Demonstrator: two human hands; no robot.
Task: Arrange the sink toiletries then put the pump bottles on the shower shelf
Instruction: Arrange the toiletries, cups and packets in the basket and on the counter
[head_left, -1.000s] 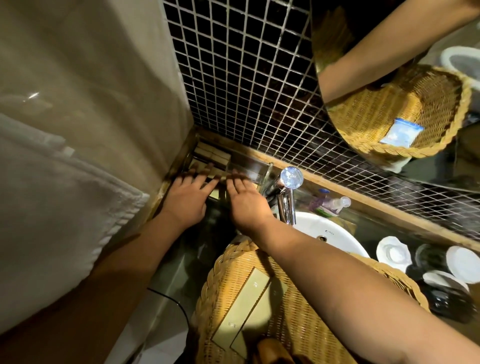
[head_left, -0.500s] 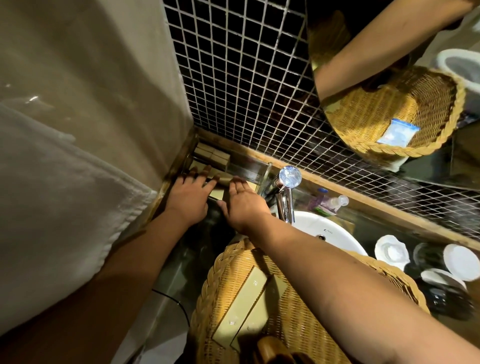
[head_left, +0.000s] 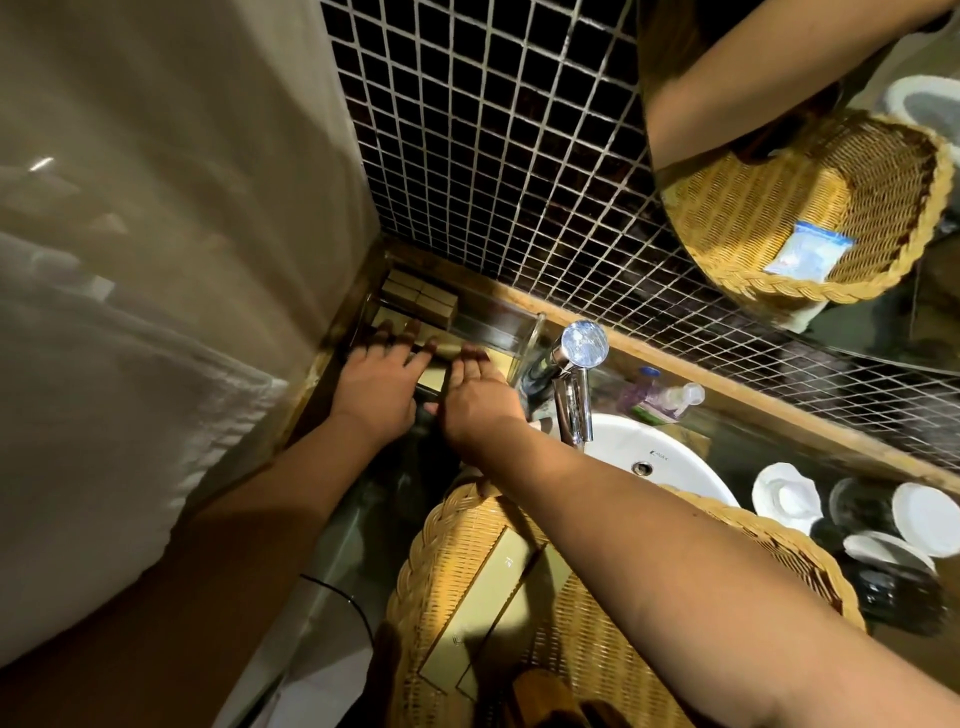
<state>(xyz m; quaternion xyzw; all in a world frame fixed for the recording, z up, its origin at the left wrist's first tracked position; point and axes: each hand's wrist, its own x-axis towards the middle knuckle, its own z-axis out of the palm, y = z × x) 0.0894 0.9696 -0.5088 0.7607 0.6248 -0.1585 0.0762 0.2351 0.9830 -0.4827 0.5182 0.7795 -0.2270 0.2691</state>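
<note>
Small tan toiletry boxes (head_left: 421, 301) lie packed in a clear tray (head_left: 498, 325) in the counter corner, left of the chrome faucet (head_left: 576, 374). The left hand (head_left: 376, 384) and right hand (head_left: 475, 397) lie flat and side by side over the tray's near part, fingers spread and extended, palms down on a flat tan box (head_left: 434, 374) between them; neither hand grips anything. Just right of the faucet, a clear pump bottle (head_left: 662, 397) lies against the wooden ledge (head_left: 779, 410). The white basin (head_left: 649, 457) sits below the faucet. Nearer the camera than the faucet, a wicker basket (head_left: 447, 571) holds long flat tan boxes (head_left: 478, 597). Far right of the faucet stand white lids and dark glasses (head_left: 883, 525). Above, a mirror (head_left: 883, 312) reflects the basket.
</note>
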